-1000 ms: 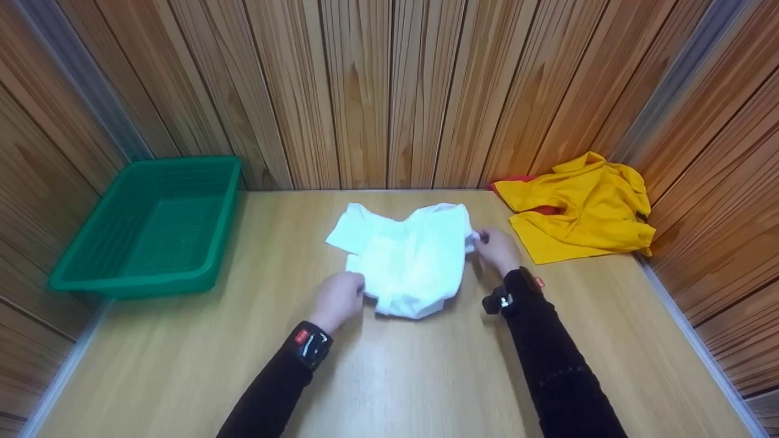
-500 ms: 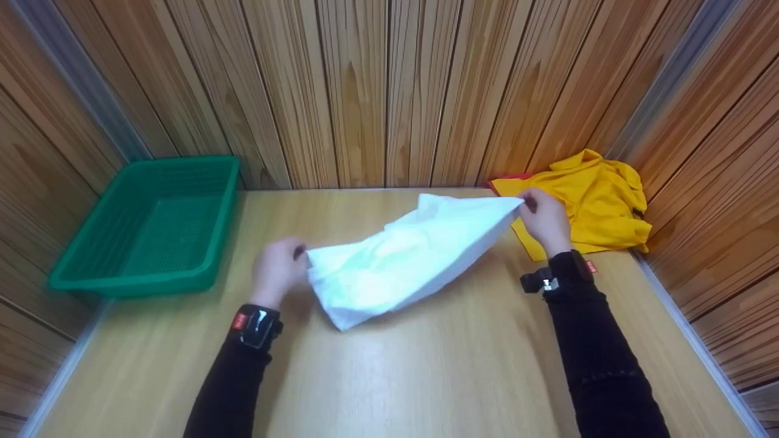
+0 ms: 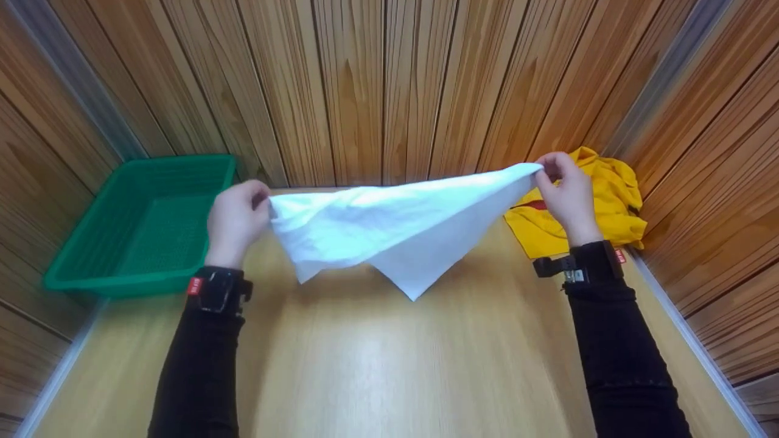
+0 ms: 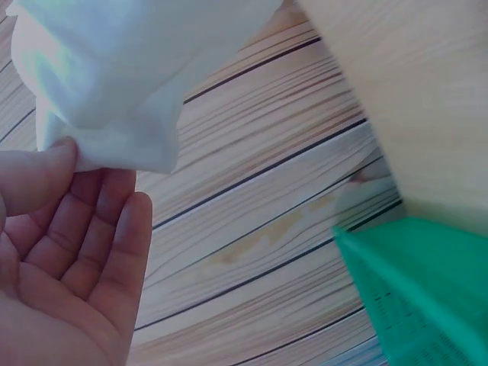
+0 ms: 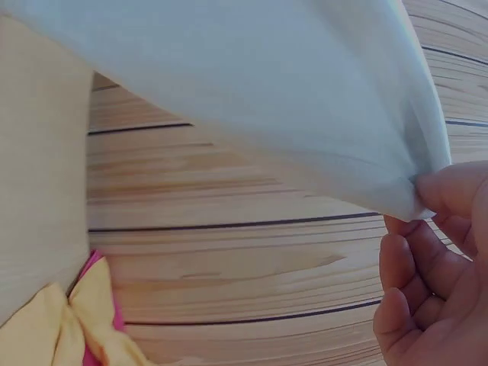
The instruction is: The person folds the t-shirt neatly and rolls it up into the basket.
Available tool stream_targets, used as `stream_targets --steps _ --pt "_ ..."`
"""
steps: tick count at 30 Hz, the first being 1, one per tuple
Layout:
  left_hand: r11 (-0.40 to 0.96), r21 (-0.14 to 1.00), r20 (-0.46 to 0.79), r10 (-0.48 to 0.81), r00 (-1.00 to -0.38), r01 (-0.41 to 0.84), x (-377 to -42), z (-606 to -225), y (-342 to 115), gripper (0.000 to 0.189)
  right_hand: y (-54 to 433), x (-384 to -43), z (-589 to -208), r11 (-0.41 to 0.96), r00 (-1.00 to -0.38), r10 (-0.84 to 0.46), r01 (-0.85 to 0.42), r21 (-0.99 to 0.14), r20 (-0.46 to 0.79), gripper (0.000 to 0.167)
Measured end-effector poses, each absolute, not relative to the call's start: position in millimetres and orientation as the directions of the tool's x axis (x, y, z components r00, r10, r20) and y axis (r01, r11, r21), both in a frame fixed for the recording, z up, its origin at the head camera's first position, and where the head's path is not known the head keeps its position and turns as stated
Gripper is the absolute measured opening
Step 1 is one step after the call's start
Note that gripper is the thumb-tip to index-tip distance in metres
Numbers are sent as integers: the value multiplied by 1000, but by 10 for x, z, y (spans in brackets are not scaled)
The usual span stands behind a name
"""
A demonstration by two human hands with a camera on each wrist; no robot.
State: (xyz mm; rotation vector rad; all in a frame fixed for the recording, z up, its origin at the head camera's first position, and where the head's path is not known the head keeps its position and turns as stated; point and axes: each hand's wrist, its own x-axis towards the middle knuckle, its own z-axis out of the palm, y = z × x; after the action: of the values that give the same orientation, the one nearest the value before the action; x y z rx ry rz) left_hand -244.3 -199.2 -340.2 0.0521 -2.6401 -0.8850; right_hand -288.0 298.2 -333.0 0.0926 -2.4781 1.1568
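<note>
A thin white cloth (image 3: 389, 225) hangs stretched between both hands above the table, its upper edge rising toward the right. My left hand (image 3: 236, 219) pinches its left corner between thumb and fingers; the left wrist view shows the thumb pressed on the fabric (image 4: 114, 130). The opposite corner is pinched by my right hand (image 3: 566, 191), held a bit higher. Two pointed ends of the cloth droop below, one near the left hand and one around the middle. Up close in the right wrist view, the fabric (image 5: 290, 99) narrows to the fingertips (image 5: 396, 255).
A green plastic basket (image 3: 137, 284) stands at the left, just beyond the left hand. Crumpled yellow fabric (image 3: 614, 201) with a bit of red fabric lies behind the right hand. Wood-panelled walls (image 3: 359, 91) enclose the pale wooden table (image 3: 389, 365).
The white cloth has gone from lying bunched on the table to being lifted and spread. Both hands have moved up and apart, the left one toward the basket, the right toward the yellow fabric.
</note>
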Motion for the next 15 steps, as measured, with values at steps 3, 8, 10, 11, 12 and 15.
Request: stream_targets --steps 3,8,10,11,12,15 --pt "795 603 330 -171 -928 67 -2453 -3234 -2011 15 2947 -2869 -3196 629 -906 115 -251 -735 408 35" --pt "771 633 364 -214 -907 73 -2504 -3046 -2016 16 2898 -2904 -2998 578 -899 140 -266 -772 414 30" --pt "759 646 383 -232 -894 80 -2542 -3008 -2002 16 2884 -2939 -2937 569 -905 149 -252 -783 399 27" --pt "751 655 389 -241 -889 83 -2564 -2996 -1991 15 2875 -2961 -2914 556 -912 153 -240 -796 382 27" --pt "741 665 394 -252 -884 86 -2584 -2990 -1978 15 2864 -2985 -2896 534 -921 156 -226 -815 358 26" --pt "700 709 389 -288 -875 85 -2637 -3002 -1935 16 2831 -3064 -2882 460 -942 156 -196 -866 296 25"
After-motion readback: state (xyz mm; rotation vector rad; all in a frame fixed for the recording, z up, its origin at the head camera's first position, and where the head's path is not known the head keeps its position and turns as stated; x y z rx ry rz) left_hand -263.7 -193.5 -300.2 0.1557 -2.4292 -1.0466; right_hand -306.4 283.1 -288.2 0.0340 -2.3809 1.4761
